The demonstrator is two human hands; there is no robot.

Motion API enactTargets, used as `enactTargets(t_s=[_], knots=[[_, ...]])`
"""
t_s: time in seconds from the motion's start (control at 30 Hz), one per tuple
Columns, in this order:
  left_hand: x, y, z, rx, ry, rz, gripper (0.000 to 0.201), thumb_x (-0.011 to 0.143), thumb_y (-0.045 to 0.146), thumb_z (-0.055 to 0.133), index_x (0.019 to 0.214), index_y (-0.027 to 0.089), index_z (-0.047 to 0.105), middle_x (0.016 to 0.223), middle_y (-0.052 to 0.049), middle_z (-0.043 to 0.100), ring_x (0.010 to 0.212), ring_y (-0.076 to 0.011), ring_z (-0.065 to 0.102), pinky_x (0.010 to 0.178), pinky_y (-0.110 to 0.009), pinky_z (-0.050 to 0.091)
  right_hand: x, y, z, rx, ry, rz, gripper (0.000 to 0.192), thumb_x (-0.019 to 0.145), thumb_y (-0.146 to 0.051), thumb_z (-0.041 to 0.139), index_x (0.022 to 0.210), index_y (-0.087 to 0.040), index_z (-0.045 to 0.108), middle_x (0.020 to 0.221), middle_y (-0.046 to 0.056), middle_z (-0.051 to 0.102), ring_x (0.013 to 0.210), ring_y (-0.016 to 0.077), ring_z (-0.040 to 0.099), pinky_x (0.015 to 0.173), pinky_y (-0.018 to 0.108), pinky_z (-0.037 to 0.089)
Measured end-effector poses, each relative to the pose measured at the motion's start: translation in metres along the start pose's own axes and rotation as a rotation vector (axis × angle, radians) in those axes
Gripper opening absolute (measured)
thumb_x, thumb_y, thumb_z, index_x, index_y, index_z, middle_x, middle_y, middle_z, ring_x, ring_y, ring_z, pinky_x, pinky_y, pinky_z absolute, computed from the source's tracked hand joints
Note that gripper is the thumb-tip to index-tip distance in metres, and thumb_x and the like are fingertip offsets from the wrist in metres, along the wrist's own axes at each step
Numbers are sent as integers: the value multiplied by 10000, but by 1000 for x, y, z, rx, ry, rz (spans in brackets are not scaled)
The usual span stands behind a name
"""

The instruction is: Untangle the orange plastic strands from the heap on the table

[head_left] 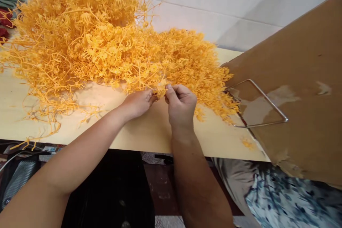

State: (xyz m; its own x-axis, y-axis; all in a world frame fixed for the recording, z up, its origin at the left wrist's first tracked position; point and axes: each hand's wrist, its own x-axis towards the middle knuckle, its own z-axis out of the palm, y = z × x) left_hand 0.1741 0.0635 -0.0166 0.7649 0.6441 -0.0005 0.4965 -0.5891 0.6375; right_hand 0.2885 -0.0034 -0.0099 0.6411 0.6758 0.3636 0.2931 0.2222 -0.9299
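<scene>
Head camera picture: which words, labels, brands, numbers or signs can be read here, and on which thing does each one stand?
None: no readable text anywhere.
Cardboard sheet: only stains and torn patches, no print.
Pale table, orange plastic pile, hands: no lettering.

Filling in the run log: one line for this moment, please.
left hand: pinching orange plastic sprig | right hand: pinching same sprig | orange plastic pile: on table

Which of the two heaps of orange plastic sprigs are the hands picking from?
The lower, flatter heap of orange plastic sprigs on the right, beside the brown cardboard sheet; both hands pinch at its front edge. The taller heap lies left, untouched.
</scene>
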Motion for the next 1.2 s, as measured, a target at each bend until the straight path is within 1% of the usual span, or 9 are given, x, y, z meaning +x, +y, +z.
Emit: enactTargets(t_s=[0.1, 0.17, 0.43, 0.53, 0.67, 0.8, 1.0, 1.1, 1.2], knots=[[-3, 0, 0, 10, -55, 7, 286, 828, 260, 356, 996, 189, 577, 961, -73, 647, 847, -197, 582, 751, -325, 429, 14, 4, -17, 304, 263, 225, 378, 763, -357, 551, 563, -189, 278, 464, -95, 262, 385, 26, 229, 378, 176, 174], [-3, -2, -1, -32, -48, 1, 299, 834, 261, 353, 1021, 190, 576, 991, -70, 644, 877, -192, 580, 777, -326, 427, 19, 7, -29, 415, 314, 340, 377, 755, -350, 560, 583, -191, 264, 463, -101, 262, 374, 23, 218, 365, 168, 154], [-1, -7, -3, -645, -35, -6, 200, 791, 304, 483, 767, 120, 558, 623, -4, 545, 588, -80, 486, 613, -228, 387, -4, 6, -18, 252, -115, 230, 321, 690, -398, 622, 603, -191, 393, 504, -72, 370, 435, 42, 345, 419, 186, 274], [-2, -6, -7, -837, -15, -29, 260, 772, 360, 507, 693, 116, 549, 629, -7, 537, 571, -71, 454, 580, -228, 352, -14, 2, -11, 80, -295, 173, 321, 723, -443, 587, 596, -180, 455, 500, -56, 395, 453, 51, 345, 437, 202, 284], [-1, -2, -7, -995, 74, -117, 215, 777, 323, 518, 835, 123, 571, 753, -19, 574, 621, -66, 484, 586, -215, 350, -25, 0, -5, -66, -438, 72, 290, 778, -411, 532, 619, -173, 483, 527, -47, 387, 488, 61, 343, 464, 212, 285], [3, 1, -8, -1142, 123, -206, 123, 807, 181, 436, 831, 125, 542, 647, 15, 527, 543, -42, 463, 535, -178, 341, -40, -4, 3, -219, -545, -80, 196, 823, -312, 479, 692, -168, 502, 591, -30, 423, 546, 78, 390, 514, 222, 318], [7, 0, -11, -1219, 241, -280, 141, 831, 157, 362, 757, 140, 481, 589, 46, 451, 403, -10, 302, 403, -155, 172, -68, -26, 18, -298, -897, -320, 230, 845, -222, 425, 625, -166, 461, 621, -3, 457, 585, 87, 444, 552, 218, 356], [6, 1, -9, -1106, 239, -246, 114, 804, 127, 419, 712, 139, 485, 524, 53, 424, 399, -19, 309, 407, -163, 198, -68, -35, 3, -334, -833, -251, 177, 837, -237, 445, 682, -170, 497, 660, 5, 487, 598, 90, 463, 551, 216, 374], [4, 3, -6, -1015, 217, -208, 126, 775, 123, 481, 651, 143, 468, 474, 60, 400, 405, -27, 332, 425, -171, 240, -59, -32, -36, -351, -610, 19, 166, 820, -304, 473, 710, -182, 497, 591, -22, 462, 516, 84, 452, 487, 211, 378]])
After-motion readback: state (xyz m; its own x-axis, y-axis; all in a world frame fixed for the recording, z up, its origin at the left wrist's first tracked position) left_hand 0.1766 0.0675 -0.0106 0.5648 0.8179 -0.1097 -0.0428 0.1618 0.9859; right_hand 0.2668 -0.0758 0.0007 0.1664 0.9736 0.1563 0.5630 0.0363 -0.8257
